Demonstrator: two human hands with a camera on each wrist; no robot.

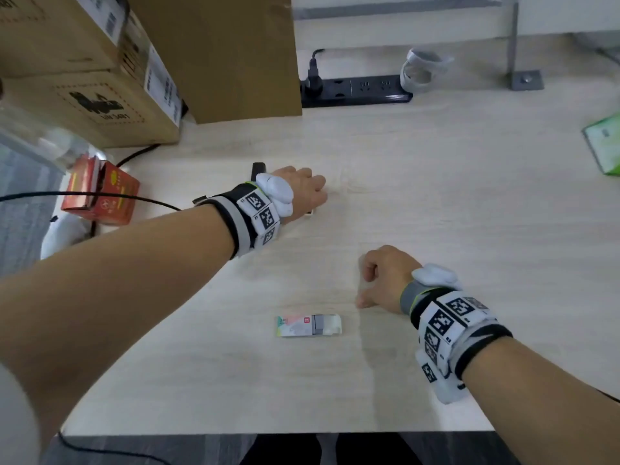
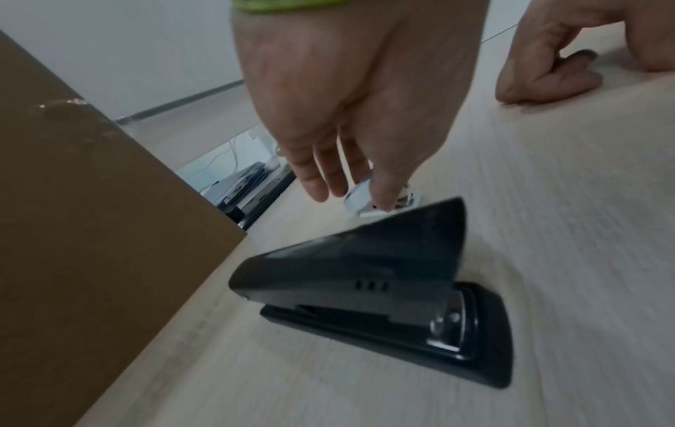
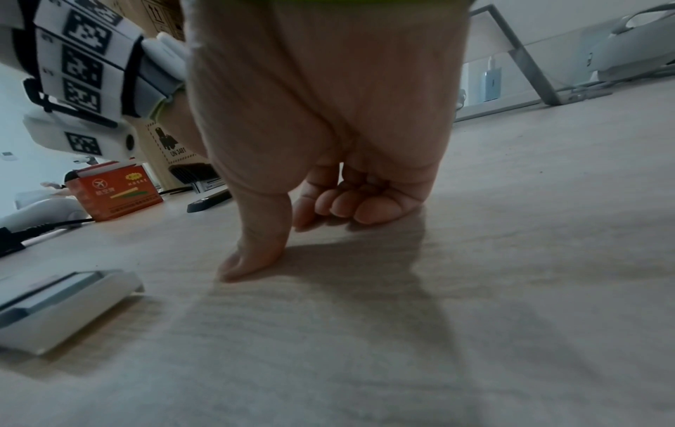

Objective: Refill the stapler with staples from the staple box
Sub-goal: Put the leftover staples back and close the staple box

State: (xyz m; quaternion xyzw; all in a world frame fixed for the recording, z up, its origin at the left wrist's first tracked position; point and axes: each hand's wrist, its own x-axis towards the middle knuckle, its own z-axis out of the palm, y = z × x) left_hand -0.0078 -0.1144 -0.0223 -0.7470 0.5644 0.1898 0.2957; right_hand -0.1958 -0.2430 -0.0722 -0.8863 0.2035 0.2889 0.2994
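The black stapler (image 2: 365, 289) lies shut on the pale wooden table, mostly hidden under my left wrist in the head view, where only one end of the stapler (image 1: 258, 169) shows. My left hand (image 2: 365, 199) reaches past its far end; thumb and a finger pinch a small silver-white piece (image 2: 359, 198) lying there. What that piece is stays unclear. The staple box (image 1: 308, 325) lies near the front edge with its inner tray slid partly out. Just right of the box (image 3: 54, 306), my right hand (image 1: 365, 286) rests on the table, fingers curled in and holding nothing, thumb tip down.
Stacked cardboard boxes (image 1: 214, 55) stand close behind and left of the stapler. A red carton (image 1: 100, 196) and a black cable (image 1: 84, 195) sit at the left edge. A black power strip (image 1: 355, 90) lies at the back, a green packet (image 1: 604, 146) far right.
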